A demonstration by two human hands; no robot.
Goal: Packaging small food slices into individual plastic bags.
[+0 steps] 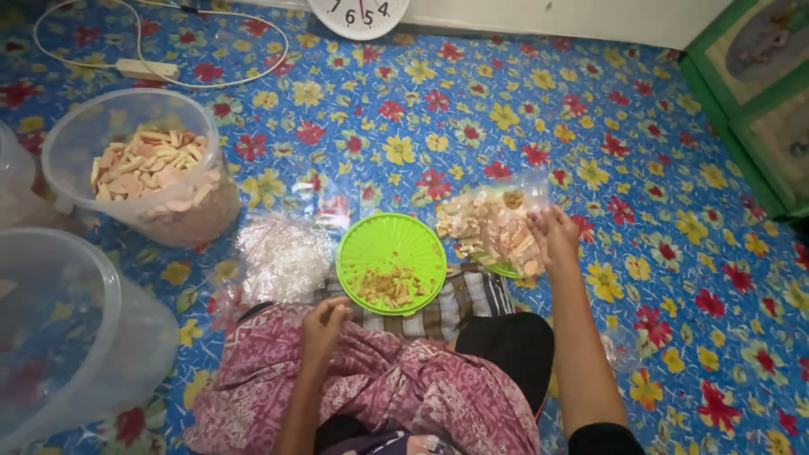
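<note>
at the far left stand three clear plastic tubs: one only partly in view at the edge, one empty tub (59,337) at the bottom left, and one tub of crackers (143,168) behind it, filled with pale pink and cream pieces. behind that tub one white power strip (147,69) lies on the flowered floor mat (674,278) with its cable looped around. just right of the tubs lies one heap of empty clear bags (282,257). the left hand (324,324) rests on the patterned pink cloth (404,388) over the lap, fingers curled loosely, touching the near rim of one green round lid (392,261); its grip holds nothing that i can make out. a small pile of cracker bits sits on that lid. to the right, the right hand (556,236) pinches the top of one clear bag of crackers (489,227), its grip closed on the plastic, the bag resting on a second green lid beside the first. one wall clock (360,13) lies at the top edge.
</note>
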